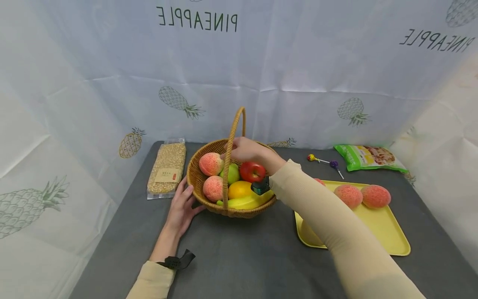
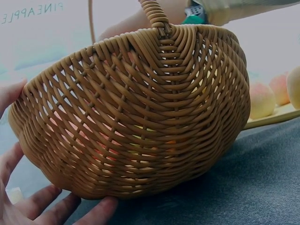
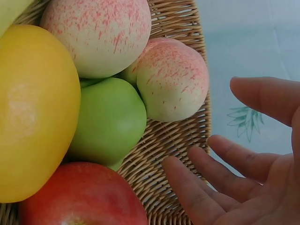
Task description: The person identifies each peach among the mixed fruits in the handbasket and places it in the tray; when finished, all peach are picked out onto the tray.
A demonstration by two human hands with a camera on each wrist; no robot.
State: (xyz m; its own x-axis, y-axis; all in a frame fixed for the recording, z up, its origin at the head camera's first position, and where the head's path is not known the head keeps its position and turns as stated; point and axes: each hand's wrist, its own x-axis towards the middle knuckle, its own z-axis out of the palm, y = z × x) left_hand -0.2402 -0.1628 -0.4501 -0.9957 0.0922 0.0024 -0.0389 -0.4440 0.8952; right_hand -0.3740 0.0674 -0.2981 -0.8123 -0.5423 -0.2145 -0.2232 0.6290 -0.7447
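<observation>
A wicker basket (image 1: 237, 213) with a tall handle holds two peaches (image 1: 211, 164), a green apple (image 1: 233, 173), a red apple (image 1: 252, 171), an orange-yellow fruit (image 1: 240, 189) and a banana (image 1: 248, 202). My left hand (image 1: 181, 211) holds the basket's left side, one fingertip at the rim and the other fingers spread low against the weave. Over the back of the basket, behind the handle, is my right hand (image 1: 244, 149). In the right wrist view its fingers (image 3: 192, 187) are extended with nothing between them, beside the rear peach (image 3: 173, 79).
A yellow tray (image 1: 388, 232) on the right carries more peaches (image 1: 376, 196), partly hidden by my right sleeve. Behind it lie two lollipops (image 1: 334, 164) and a green snack bag (image 1: 369, 158). Left of the basket is a clear bag of grains (image 1: 168, 166). A printed curtain (image 1: 298, 62) hangs behind.
</observation>
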